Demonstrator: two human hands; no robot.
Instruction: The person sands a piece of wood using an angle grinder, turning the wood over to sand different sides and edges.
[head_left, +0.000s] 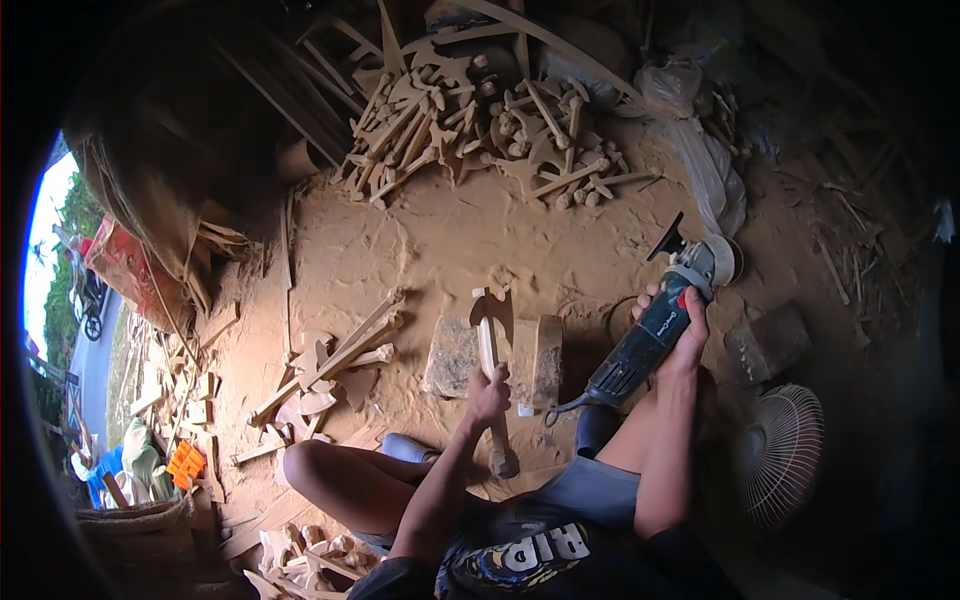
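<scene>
My left hand (488, 396) is closed round the handle of a pale wooden axe (487, 335), held upright in front of me. Its head, partly in shadow, is over a worn block (447, 362), and the knobbed handle end hangs down toward my lap. In my right hand (688, 340) is a dark green angle grinder (638, 352), tilted with its head up and away to the right. A black flat part (668, 238) sticks out at the grinder's head, beside a pale rounded part. The grinder is apart from the axe. Whether the grinder is running cannot be told.
Wooden axes and handles are heaped at the far side (420, 125), with more pieces (335, 365) at left and by my knee. A wire-caged fan (785, 455) stands at right, near a dark block (768, 343). Sawdust covers the ground (450, 240). A clear plastic bag (700, 160) lies far right.
</scene>
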